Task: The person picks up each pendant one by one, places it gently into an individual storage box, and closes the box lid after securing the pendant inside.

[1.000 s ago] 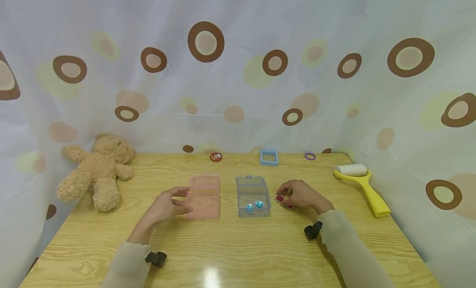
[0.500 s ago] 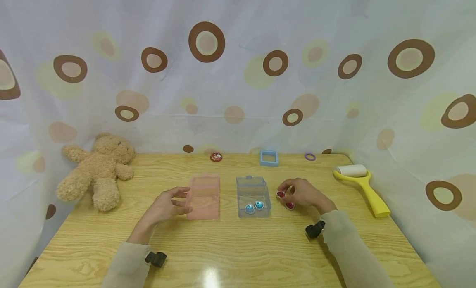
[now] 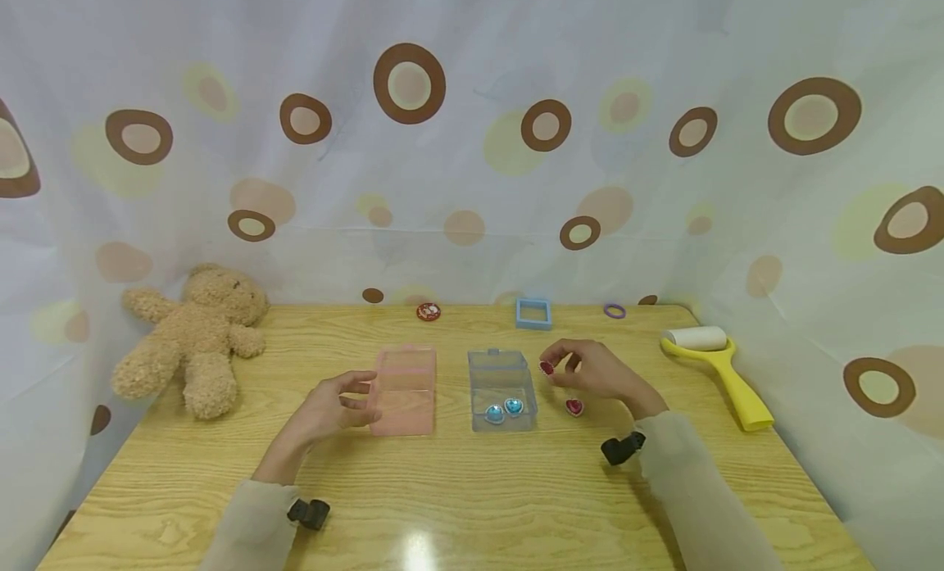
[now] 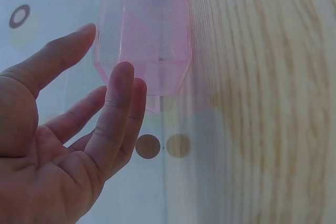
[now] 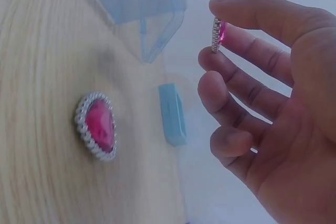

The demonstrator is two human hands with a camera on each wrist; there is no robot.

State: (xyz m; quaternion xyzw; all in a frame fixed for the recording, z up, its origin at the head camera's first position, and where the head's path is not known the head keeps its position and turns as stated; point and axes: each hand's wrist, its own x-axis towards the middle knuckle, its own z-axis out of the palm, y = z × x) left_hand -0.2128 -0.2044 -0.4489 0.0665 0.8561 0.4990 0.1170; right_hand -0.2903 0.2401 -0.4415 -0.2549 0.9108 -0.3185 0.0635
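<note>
My right hand [image 3: 590, 373] is raised just right of the clear blue box [image 3: 502, 387] and pinches a red gem [image 3: 546, 367] [image 5: 217, 35] between thumb and forefinger. A second red gem [image 3: 574, 407] [image 5: 97, 126] lies flat on the table below that hand. Two blue gems [image 3: 505, 410] sit inside the blue box. My left hand [image 3: 328, 407] [image 4: 68, 129] rests open beside the pink box [image 3: 404, 388] [image 4: 144, 30], fingers straight and close to its left wall, holding nothing.
A teddy bear [image 3: 193, 333] lies at the table's left edge. A yellow lint roller [image 3: 719, 370] lies at the right. Along the back sit a small red disc [image 3: 428, 311], a blue square frame [image 3: 534, 313] and a purple ring [image 3: 614, 310].
My right hand has lifted up and back with one red gem pinched, leaving the other red gem uncovered on the table. The left hand has stayed put.
</note>
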